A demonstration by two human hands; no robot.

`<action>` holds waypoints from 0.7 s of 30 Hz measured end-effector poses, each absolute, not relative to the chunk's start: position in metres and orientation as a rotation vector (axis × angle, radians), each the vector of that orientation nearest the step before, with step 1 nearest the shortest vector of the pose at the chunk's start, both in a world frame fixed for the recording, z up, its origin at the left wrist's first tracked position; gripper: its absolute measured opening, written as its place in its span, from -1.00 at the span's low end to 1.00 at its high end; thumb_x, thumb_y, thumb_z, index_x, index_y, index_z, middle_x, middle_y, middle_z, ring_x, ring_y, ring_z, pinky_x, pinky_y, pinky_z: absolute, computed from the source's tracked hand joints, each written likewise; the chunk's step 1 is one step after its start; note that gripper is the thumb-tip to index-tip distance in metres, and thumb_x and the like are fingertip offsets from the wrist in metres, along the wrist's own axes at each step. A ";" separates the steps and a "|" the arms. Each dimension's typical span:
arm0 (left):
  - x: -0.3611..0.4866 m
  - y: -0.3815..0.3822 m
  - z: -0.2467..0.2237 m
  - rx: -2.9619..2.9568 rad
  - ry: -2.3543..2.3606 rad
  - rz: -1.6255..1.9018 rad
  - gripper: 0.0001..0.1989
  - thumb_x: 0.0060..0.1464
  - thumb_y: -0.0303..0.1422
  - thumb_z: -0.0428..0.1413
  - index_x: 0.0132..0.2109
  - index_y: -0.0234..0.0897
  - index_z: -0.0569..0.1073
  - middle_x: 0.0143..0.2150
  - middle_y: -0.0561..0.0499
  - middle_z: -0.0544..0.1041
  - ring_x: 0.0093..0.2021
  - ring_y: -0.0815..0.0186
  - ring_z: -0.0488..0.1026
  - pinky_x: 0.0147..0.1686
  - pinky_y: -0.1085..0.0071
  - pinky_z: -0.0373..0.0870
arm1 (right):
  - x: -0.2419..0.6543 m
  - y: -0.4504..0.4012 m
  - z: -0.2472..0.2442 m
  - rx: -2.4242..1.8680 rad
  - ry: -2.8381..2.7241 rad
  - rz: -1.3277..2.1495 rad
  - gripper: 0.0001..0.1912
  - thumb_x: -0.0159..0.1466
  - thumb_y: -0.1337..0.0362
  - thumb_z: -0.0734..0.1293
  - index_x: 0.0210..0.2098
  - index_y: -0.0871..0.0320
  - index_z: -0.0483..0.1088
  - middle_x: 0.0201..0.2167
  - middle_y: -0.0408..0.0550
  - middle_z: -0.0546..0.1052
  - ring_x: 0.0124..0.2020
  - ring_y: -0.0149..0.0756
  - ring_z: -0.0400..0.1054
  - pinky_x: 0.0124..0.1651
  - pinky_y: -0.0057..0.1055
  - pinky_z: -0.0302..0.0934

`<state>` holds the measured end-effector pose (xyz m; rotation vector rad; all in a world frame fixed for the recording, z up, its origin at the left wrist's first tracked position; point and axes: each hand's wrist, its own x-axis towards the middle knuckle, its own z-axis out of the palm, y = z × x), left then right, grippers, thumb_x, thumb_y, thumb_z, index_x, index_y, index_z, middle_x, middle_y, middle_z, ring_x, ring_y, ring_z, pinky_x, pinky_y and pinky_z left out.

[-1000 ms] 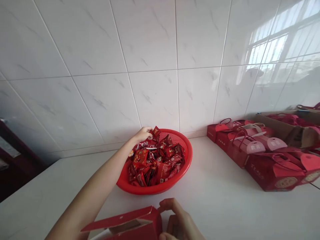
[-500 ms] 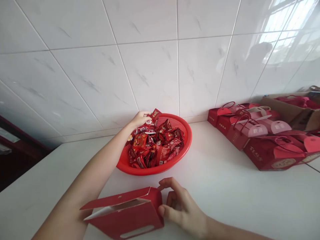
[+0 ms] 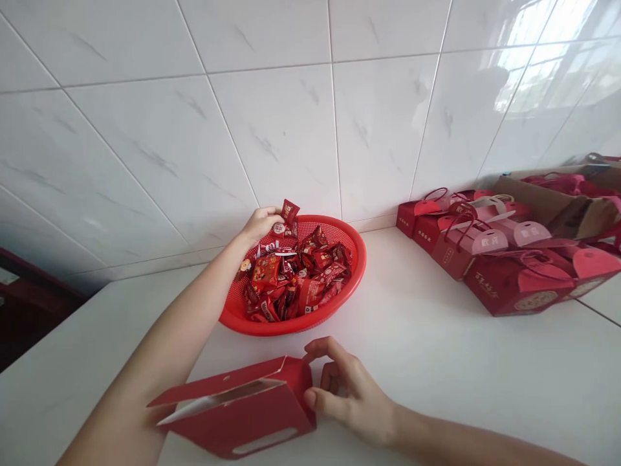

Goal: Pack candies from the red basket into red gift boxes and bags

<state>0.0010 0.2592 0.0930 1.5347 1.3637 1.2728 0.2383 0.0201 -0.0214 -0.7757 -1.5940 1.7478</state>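
My left hand [image 3: 262,224] is over the far rim of a red plastic basket [image 3: 359,259], its fingers closed on red candy packets [image 3: 290,212]. Below it in the basket lies a pile of wrapped sweets [image 3: 310,272], mostly red, with an orange-red packet [image 3: 265,270] among them. Nearer to me a red cardboard box [image 3: 242,414] stands partly open at its top, a pale oval on its front side. The thumb and index finger of my right hand [image 3: 347,391] grip the box's right end. My left forearm passes behind the box's left end.
Several red and pink gift boxes [image 3: 514,285] with cord handles stand at the right on the white counter [image 3: 412,362]. Behind them is a brown cardboard carton [image 3: 528,194] with more red items. A tiled wall [image 3: 272,129] rises behind the basket.
My left hand has lifted slightly with the candy packets, which now stand a little higher above the basket rim. My right hand keeps its grip on the box. The whole view has shifted slightly.
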 end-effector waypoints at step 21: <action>-0.005 0.181 0.104 2.110 1.267 1.538 -0.81 -0.06 -0.19 0.28 -0.38 -0.20 0.68 -0.18 -0.11 0.59 -0.16 0.19 0.55 -0.08 0.25 0.48 | 0.231 0.027 -0.032 -0.666 -1.591 1.663 -0.45 0.16 -0.11 0.40 -0.04 0.10 0.26 0.02 0.00 0.42 -0.47 -0.50 0.21 -0.44 -0.45 0.10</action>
